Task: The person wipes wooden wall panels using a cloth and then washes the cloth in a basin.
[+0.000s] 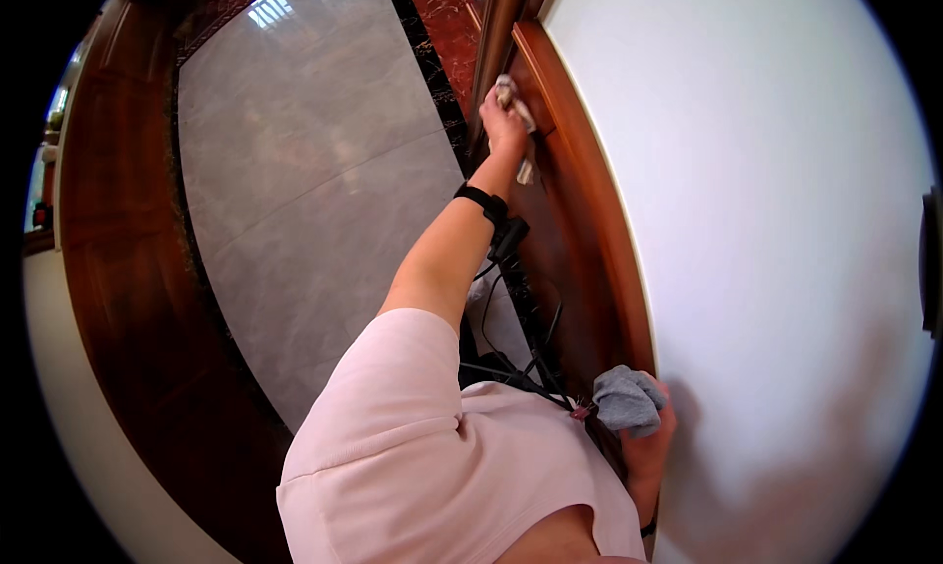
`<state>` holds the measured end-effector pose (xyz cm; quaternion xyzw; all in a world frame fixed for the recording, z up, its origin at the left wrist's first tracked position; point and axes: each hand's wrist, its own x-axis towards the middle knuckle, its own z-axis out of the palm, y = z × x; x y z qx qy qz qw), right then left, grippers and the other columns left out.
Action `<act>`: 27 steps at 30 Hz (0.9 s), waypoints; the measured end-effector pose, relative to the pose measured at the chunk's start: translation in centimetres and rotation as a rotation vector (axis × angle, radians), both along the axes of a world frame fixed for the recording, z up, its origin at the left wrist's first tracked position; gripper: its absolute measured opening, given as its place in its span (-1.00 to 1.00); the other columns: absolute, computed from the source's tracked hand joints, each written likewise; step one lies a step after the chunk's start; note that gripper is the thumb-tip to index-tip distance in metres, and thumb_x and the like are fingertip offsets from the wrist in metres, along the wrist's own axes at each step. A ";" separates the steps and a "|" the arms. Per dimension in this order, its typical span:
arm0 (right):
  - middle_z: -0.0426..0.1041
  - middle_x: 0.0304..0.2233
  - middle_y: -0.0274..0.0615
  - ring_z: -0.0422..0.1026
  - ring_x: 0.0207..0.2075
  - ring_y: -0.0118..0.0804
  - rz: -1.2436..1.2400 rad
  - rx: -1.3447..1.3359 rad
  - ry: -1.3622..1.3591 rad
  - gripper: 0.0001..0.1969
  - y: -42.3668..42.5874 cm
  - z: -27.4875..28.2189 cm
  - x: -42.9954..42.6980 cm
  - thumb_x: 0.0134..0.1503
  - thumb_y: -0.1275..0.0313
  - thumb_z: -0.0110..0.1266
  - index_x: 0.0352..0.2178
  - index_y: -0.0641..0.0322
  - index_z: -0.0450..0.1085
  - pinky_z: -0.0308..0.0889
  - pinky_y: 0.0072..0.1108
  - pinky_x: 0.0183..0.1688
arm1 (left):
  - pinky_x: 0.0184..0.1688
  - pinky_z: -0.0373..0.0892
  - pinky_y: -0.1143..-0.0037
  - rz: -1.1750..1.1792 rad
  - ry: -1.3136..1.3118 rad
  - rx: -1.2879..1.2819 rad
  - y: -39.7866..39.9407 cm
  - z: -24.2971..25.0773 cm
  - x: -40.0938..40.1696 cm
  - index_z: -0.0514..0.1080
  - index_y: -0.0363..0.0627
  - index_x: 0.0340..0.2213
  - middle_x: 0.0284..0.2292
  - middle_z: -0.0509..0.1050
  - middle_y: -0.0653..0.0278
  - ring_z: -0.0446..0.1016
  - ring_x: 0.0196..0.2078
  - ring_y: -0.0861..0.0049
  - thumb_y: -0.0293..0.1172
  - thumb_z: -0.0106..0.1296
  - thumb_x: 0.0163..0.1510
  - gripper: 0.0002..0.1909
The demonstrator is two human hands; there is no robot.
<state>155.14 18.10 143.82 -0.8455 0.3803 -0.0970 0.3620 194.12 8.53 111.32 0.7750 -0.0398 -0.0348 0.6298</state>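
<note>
My left hand (507, 125) reaches far forward, its fingers closed on a light, patterned cloth (525, 116) that lies against the brown wood wall panelling (563, 173), beside an upright wooden frame. Part of this cloth hangs below the palm, and the hand is slightly blurred. A black strap with a small black device sits on the left wrist. Close to my body on the right, my right hand (648, 446) holds a bunched grey cloth (628, 400) beside the white wall (773, 195). The grey cloth covers part of the fingers.
Black cables (490, 321) hang between my body and the panelling. Grey floor tiles (317, 159) with a black stone border run along its foot. A red stone strip (446, 26) lies near the upright frame. More dark wood panelling (125, 269) curves along the left.
</note>
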 end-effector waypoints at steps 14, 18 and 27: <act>0.42 -0.23 -0.12 0.41 -0.19 -0.26 -0.037 0.118 0.058 -0.61 -2.5 -0.9 6.3 -0.12 0.51 0.17 -0.18 0.32 0.32 0.27 -0.51 -0.08 | 0.04 0.17 0.41 -0.168 0.189 -0.446 -1.7 6.6 4.0 0.16 -0.22 -0.01 -0.08 0.24 0.02 0.26 -0.03 0.25 -0.53 -0.08 0.03 -0.55; 0.43 -0.31 -0.08 0.45 -0.27 -0.17 0.006 0.078 0.053 -0.55 -2.7 -2.0 6.1 -0.17 0.56 0.20 -0.17 0.32 0.32 0.33 -0.52 -0.19 | 0.05 0.15 0.45 -0.040 -0.009 -0.667 1.3 11.5 5.0 0.14 -0.21 0.00 -0.10 0.19 0.11 0.22 -0.02 0.38 -0.65 -0.18 0.04 -0.56; 0.43 -0.33 -0.10 0.45 -0.29 -0.19 -0.030 0.074 -0.005 -0.56 -3.6 -3.0 5.3 -0.17 0.57 0.20 -0.17 0.33 0.32 0.33 -0.51 -0.20 | 0.07 0.13 0.51 0.061 -0.565 -0.404 -3.8 11.9 13.5 0.18 -0.17 -0.01 -0.08 0.24 0.18 0.22 -0.01 0.40 -0.71 -0.29 -0.02 -0.52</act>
